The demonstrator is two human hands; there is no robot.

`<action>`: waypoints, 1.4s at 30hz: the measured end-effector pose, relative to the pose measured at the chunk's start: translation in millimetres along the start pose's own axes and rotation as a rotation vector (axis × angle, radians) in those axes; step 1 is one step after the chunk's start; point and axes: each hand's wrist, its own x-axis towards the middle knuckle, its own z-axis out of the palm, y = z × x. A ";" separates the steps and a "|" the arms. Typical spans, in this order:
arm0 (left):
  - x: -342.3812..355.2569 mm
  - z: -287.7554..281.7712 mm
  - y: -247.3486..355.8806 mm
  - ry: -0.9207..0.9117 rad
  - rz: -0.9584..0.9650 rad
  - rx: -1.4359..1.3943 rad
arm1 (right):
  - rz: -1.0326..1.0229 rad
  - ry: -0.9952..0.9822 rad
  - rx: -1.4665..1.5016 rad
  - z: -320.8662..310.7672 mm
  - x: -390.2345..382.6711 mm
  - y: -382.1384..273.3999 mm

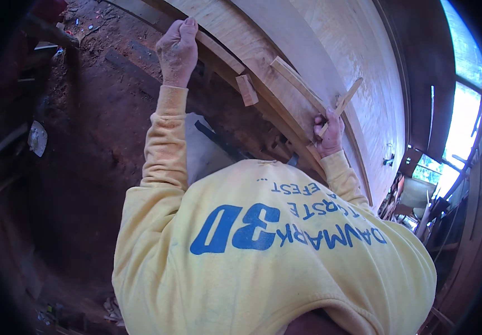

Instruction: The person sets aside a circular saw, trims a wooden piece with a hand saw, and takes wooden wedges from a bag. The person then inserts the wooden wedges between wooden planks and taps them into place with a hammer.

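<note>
Head view: the right hand (330, 134) pinches a wooden stick (349, 96) by the curved panel (341, 44)'s near edge; the left hand (177, 53) curls at that edge, farther left (whether it grips anything, I cannot tell). Should the pinch loosen, the stick might slip and knock the strip (297, 82) beside it.

The left hand (178, 53) sits curled at 11 o'clock, beside a wooden rail (219, 50). At 2 o'clock, the right hand (331, 134) grips a wooden stick (347, 97).
</note>
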 end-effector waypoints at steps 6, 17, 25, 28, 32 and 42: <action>-8.6 4.6 -0.3 0.053 0.031 -0.058 | 0.023 -0.066 -0.010 -4.3 -1.6 -0.5; -74.7 30.1 34.1 0.147 -0.229 -0.091 | 0.079 -0.119 -0.019 -9.8 0.8 -6.8; -120.0 60.2 39.0 -0.001 -0.576 -0.847 | 0.045 -0.216 -0.006 -10.9 2.5 -2.8; -118.3 55.3 34.4 -0.053 -0.591 -0.926 | 0.026 -0.243 -0.009 -15.6 3.4 -1.7; -118.5 48.4 30.1 -0.073 -0.584 -0.971 | 0.055 -0.288 -0.002 -18.2 7.4 -1.0; -117.3 43.9 38.9 -0.113 -0.597 -0.902 | 0.099 -0.281 0.054 -26.4 13.1 1.6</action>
